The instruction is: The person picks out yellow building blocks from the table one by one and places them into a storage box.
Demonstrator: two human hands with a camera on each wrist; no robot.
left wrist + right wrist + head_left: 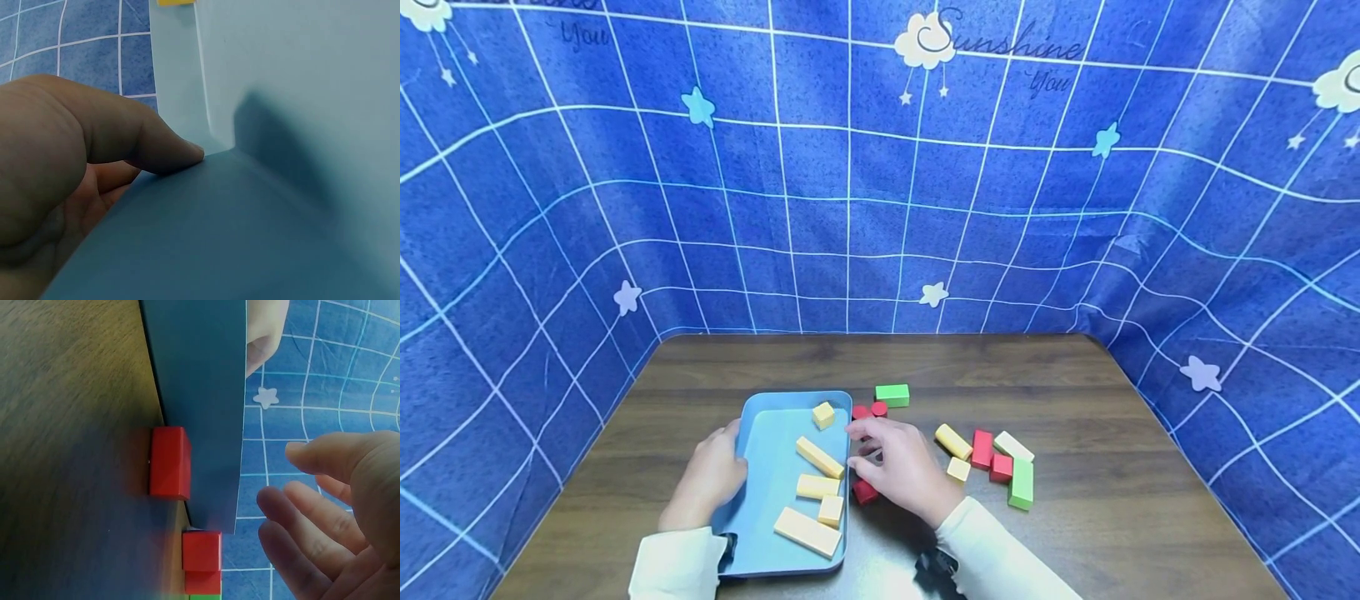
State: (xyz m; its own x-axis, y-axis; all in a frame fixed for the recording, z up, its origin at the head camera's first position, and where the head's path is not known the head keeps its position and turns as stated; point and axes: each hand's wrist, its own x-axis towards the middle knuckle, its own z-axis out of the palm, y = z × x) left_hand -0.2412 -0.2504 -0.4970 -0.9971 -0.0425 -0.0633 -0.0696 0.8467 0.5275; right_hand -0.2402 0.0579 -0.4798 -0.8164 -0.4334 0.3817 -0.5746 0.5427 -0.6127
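A light blue tray (760, 467) lies on the table, with several pale yellow wooden blocks (807, 533) inside along its right half. My left hand (709, 475) grips the tray's left side; in the left wrist view the thumb (169, 147) presses on the rim and the other fingers are outside, partly hidden. At the right rim is my right hand (902, 465), holding nothing, its thumb and fingers apart and loosely bent. A red block (169, 462) stands against the tray's outer wall, beside that hand. More red blocks (202, 551) sit near the tray's corner.
A green block (892, 396) lies past the tray's far right corner. To the right of my right hand is a loose group: a yellow cylinder (953, 442), a yellow cube (958, 469), red blocks (982, 449), a cream block (1013, 447) and a green block (1021, 483). Blue cloth (880, 225) surrounds the table.
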